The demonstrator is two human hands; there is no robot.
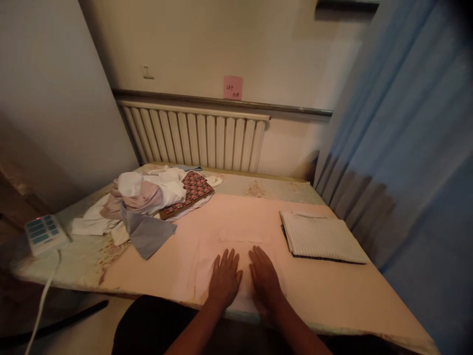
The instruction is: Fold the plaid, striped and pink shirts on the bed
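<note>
My left hand (224,277) lies palm down near the table's front edge, fingers stretched out and slightly spread. Beside it, my right hand (266,277) also rests flat, its fingers close together and pointing forward. Both touch a pale pink cloth (241,255), so close in colour to the pink table cover (236,212) that its outline is hard to make out. A thin light line crosses the cloth just beyond my fingertips. Neither hand grips anything.
Crumpled white, mauve and grey clothes (148,197) with a red-patterned piece (192,192) lie at left. A folded striped cloth (321,235) is at right. A power strip (46,234) sits at the left corner. A radiator (199,138) stands behind; a blue curtain (391,138) hangs right.
</note>
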